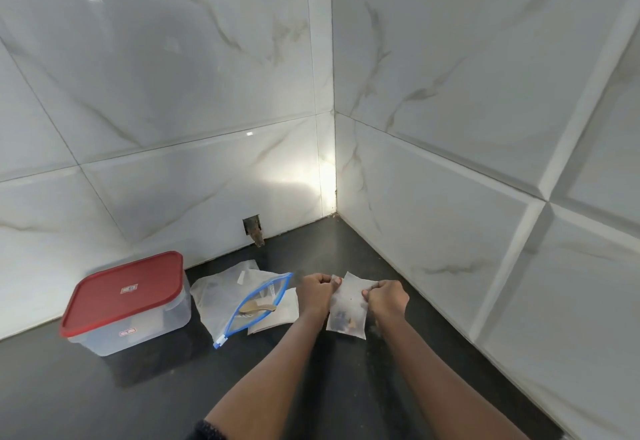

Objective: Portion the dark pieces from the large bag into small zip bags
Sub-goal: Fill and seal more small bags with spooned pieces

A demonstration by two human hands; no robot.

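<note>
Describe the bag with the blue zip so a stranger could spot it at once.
On the dark counter, find the red-lidded box. Just right of it lies a heap of clear bags, and the zip bag lies slanted on top. It alone has a blue edge and slider, and a tan piece shows through it.

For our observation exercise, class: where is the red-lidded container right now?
In the head view, the red-lidded plastic container stands on the dark countertop at the left, near the marble-tiled wall, just left of the blue-zipped bag.
</note>
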